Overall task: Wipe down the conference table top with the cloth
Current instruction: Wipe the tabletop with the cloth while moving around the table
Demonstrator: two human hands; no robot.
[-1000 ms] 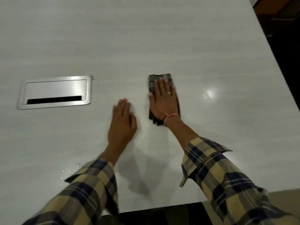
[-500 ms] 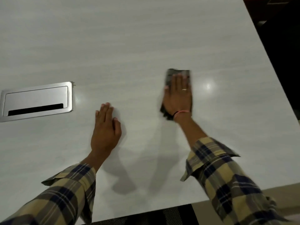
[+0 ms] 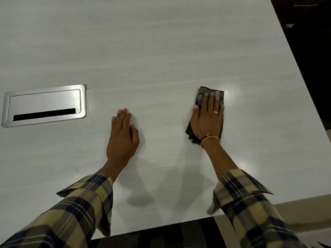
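Left hand (image 3: 122, 136) flat, palm down, fingers (image 3: 123, 116) together. Right hand (image 3: 207, 119) flat, fingers extended forward, pressing down.

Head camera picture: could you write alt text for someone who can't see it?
A person's right hand presses a dark folded cloth flat on a pale conference table, while the left hand rests palm-down beside it. A metal cable hatch sits in the tabletop to the left.
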